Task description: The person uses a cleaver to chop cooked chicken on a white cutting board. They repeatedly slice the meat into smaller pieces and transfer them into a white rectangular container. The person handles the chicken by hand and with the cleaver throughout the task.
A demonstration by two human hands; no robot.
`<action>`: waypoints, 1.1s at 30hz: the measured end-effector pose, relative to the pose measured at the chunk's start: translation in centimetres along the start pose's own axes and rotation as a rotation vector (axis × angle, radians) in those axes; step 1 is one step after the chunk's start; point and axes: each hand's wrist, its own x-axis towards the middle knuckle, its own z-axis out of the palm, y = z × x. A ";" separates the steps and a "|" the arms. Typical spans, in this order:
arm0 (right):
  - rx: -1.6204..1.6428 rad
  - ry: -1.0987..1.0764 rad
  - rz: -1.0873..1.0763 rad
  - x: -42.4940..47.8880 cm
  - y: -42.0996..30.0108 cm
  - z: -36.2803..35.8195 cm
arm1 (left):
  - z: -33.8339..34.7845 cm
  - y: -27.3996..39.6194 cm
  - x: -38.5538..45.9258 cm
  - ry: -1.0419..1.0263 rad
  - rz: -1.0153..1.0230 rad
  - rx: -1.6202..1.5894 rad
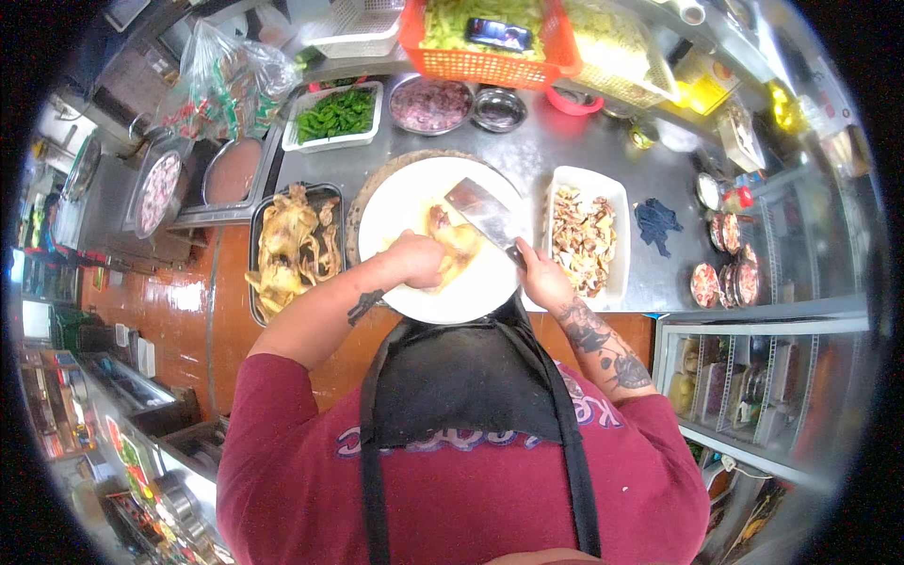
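My left hand presses on a piece of cooked poultry lying on a round white cutting board. In my right hand is the dark handle of a cleaver. Its broad metal blade lies over the board, at the upper right edge of the poultry. Left of the board, a black tray holds whole cooked poultry and several loose pieces. To the right, chopped pieces fill much of a white rectangular tub.
A dark blue cloth lies right of the tub. Behind the board stand a white tray of green peppers, a metal bowl of pinkish meat and a smaller metal bowl. A phone rests on an orange basket's contents.
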 end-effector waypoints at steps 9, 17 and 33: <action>0.894 0.218 0.094 -6.9 4.1 -1.2 | -3.2 -3.2 0.3 0.526 -0.060 -0.652; 0.576 0.232 -0.063 -8.3 -0.7 -5.0 | 6.0 -2.8 2.8 0.541 -0.170 -0.452; 0.347 -0.063 0.017 -6.1 -3.0 -7.9 | 7.7 -0.4 2.9 0.811 -0.236 -0.376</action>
